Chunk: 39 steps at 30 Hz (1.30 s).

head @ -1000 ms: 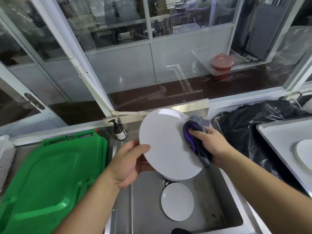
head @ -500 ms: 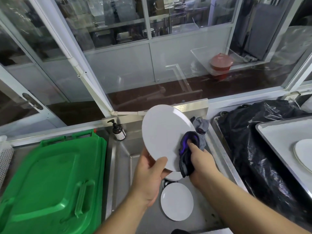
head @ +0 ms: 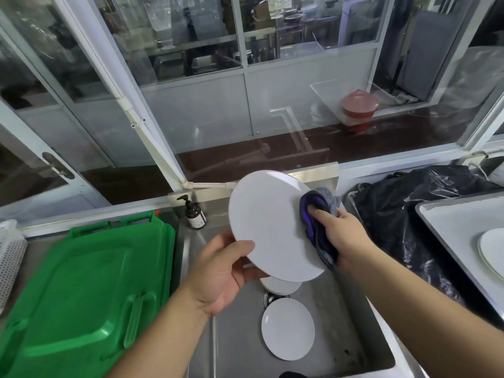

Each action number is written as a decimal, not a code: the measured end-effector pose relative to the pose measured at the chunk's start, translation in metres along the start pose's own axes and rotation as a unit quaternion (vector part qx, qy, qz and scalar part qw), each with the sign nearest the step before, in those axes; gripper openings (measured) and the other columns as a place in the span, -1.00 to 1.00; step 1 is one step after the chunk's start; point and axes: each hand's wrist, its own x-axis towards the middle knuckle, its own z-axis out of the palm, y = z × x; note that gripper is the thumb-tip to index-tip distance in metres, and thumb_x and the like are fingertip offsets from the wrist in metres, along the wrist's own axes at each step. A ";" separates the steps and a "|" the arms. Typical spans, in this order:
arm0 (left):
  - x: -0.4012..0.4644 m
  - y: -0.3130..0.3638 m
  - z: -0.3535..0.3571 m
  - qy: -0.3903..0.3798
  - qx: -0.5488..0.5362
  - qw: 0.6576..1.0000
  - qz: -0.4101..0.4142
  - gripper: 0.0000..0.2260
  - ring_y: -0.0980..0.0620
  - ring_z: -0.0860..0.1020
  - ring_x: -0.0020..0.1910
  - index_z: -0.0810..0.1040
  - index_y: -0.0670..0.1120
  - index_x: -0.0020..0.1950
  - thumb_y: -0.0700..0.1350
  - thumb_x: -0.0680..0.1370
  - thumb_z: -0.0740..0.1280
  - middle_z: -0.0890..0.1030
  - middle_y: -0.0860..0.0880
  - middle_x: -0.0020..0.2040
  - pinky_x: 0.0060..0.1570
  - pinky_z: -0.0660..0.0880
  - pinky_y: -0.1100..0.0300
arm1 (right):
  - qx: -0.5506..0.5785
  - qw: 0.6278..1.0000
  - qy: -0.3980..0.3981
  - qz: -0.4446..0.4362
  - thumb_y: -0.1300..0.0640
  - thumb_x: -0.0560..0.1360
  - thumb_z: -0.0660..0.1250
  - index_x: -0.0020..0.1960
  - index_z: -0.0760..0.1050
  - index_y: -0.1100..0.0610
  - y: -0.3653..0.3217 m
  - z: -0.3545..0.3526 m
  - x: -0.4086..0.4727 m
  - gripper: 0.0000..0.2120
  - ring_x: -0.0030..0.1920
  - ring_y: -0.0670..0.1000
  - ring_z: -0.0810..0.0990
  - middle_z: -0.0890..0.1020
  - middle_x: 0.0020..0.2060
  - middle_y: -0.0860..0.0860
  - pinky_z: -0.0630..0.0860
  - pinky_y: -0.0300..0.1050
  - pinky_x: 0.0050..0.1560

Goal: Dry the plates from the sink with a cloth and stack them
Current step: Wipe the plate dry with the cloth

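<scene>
Since half a second ago the right hand (head: 343, 236) has moved the cloth (head: 319, 222) up from the low edge of the white plate (head: 267, 222) to its right rim, and the plate now faces the camera more fully. That plate is held tilted above the sink (head: 362, 336). The left hand (head: 226, 271) grips its lower left edge, thumb on the near face and fingers behind. The right hand is curled around the purple and grey cloth and presses it on the plate with the thumb on top.

Two more white plates are in the sink: one (head: 287, 328) lies flat near the drain, and another (head: 281, 285) shows only in part under the held plate. At the far left corner of the sink stands a dark pump bottle (head: 194, 214); its label is too small to read. A green plastic lid (head: 81, 290) lies at the left. At the right is a black plastic bag (head: 403, 214), and beside it a grey tray (head: 461, 236) with a white plate (head: 493, 252) on it.
</scene>
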 end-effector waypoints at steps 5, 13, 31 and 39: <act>0.004 -0.032 0.018 0.016 -0.023 0.997 0.068 -0.55 -0.26 0.67 0.19 0.55 -0.13 0.37 -0.32 0.47 0.36 0.65 -0.25 0.29 -0.03 0.67 -0.13 | 0.074 0.993 0.063 0.064 0.01 0.54 0.53 0.11 0.64 0.07 0.030 0.017 -0.008 -0.79 -0.05 0.20 0.77 0.80 -0.13 0.08 0.71 0.18 0.05; 0.000 -0.046 0.013 -0.012 0.010 0.998 0.057 -0.45 -0.26 0.64 0.27 0.54 0.02 0.38 -0.30 0.42 0.51 0.66 -0.18 0.31 0.06 0.66 -0.09 | 0.071 0.992 0.062 0.081 0.03 0.57 0.49 0.12 0.65 0.11 0.044 0.019 -0.018 -0.80 -0.04 0.22 0.78 0.79 -0.10 0.11 0.69 0.26 0.12; 0.007 -0.027 0.015 0.033 -0.032 0.997 0.063 -0.67 -0.21 0.70 0.13 0.71 -0.05 0.17 -0.29 0.45 0.39 0.69 -0.23 0.23 -0.07 0.68 -0.08 | 0.043 0.996 0.058 0.049 0.01 0.53 0.54 0.03 0.64 0.04 0.018 0.016 -0.001 -0.84 -0.09 0.15 0.77 0.79 -0.16 0.05 0.70 0.00 -0.14; -0.002 -0.050 0.018 0.032 -0.025 0.997 0.072 -0.52 -0.20 0.68 0.21 0.60 0.00 0.30 -0.37 0.44 0.39 0.67 -0.21 0.28 0.03 0.67 -0.01 | 0.059 0.995 0.056 0.059 -0.01 0.53 0.53 0.07 0.66 0.04 0.039 0.022 -0.015 -0.83 -0.15 0.16 0.79 0.79 -0.14 0.07 0.72 0.16 0.02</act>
